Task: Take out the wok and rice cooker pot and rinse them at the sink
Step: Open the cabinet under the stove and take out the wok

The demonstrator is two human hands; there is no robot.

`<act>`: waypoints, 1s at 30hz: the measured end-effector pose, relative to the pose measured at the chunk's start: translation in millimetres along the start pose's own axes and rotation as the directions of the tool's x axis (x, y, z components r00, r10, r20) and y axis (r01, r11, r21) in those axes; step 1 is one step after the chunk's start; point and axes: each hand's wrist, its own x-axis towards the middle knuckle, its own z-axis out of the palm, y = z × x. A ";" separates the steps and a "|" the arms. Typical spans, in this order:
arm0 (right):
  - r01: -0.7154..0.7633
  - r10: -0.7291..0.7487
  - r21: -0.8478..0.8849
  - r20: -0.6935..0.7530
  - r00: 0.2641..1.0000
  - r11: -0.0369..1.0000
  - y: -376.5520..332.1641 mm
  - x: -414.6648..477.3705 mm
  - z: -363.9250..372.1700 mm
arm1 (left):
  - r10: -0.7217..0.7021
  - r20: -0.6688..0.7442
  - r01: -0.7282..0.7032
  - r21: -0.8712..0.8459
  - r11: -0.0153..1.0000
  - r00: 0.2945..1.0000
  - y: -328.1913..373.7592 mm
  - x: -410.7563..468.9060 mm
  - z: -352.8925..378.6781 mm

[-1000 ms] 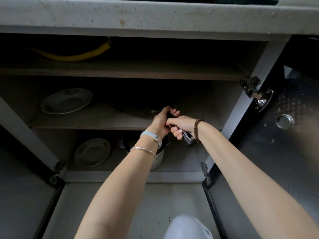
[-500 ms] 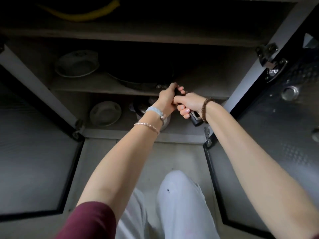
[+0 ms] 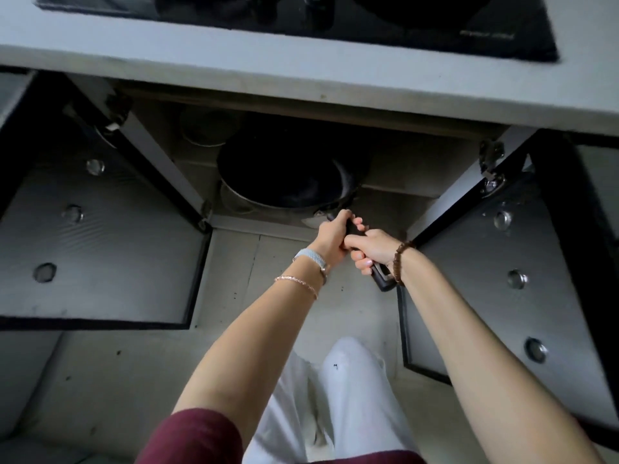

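While you draw back, the wok point(image 3: 288, 175) has slid forward from deep on its shelf, and its dark bowl now overhangs the shelf edge at the cabinet mouth. Its handle point(image 3: 382, 279) runs out toward 5 o'clock. Your left hand point(image 3: 331, 237) is curled round the handle close to the bowl, and your right hand point(image 3: 371, 251) is wrapped round it just behind, touching the left. The wok looks nearly free, so a lift clear should come next. The rice cooker pot is mostly hidden under the wok and is not yet taken out. A plate point(image 3: 207, 132) sits at 11 o'clock of the wok. The cabinet doors point(image 3: 100, 246) stand open at 9 and 3 o'clock, and the countertop point(image 3: 301, 82) lies at 12.
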 end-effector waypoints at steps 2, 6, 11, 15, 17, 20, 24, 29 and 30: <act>-0.049 0.049 -0.009 0.022 0.999 0.999 -5.3 -25.2 4.9 | -0.026 -0.031 0.026 -0.009 1.000 0.999 0.4 -28.0 1.1; -0.142 0.144 -0.037 0.059 0.988 0.989 -14.6 -78.2 15.2 | -0.105 -0.051 0.103 -0.040 0.994 0.993 -1.8 -87.3 5.5; -0.204 0.214 -0.095 0.105 0.971 0.974 -27.9 -139.5 23.6 | -0.138 -0.115 0.125 -0.117 0.985 0.984 0.2 -155.0 14.5; -0.209 0.230 -0.139 0.159 0.960 0.968 -44.1 -191.0 33.1 | -0.123 -0.169 0.090 -0.192 0.977 0.978 7.9 -208.9 20.9; -0.203 0.231 -0.156 0.190 0.954 0.967 -51.2 -213.0 38.3 | -0.101 -0.189 0.061 -0.206 0.977 0.977 10.4 -232.0 21.1; -0.188 0.228 -0.177 0.238 0.944 0.966 -60.6 -237.7 43.8 | -0.059 -0.210 0.005 -0.250 0.968 0.976 16.1 -259.6 20.9; -0.149 0.203 -0.199 0.290 0.935 0.969 -71.6 -265.3 51.9 | -0.003 -0.226 -0.058 -0.261 0.963 0.974 23.6 -291.6 20.3; -0.084 0.147 -0.211 0.307 0.940 0.974 -79.8 -300.2 68.6 | 0.064 -0.247 -0.121 -0.226 0.967 0.967 31.2 -325.6 16.4; -0.068 0.132 -0.209 0.313 0.940 0.976 -81.2 -306.9 71.0 | 0.083 -0.254 -0.141 -0.221 0.965 0.964 32.8 -332.2 15.8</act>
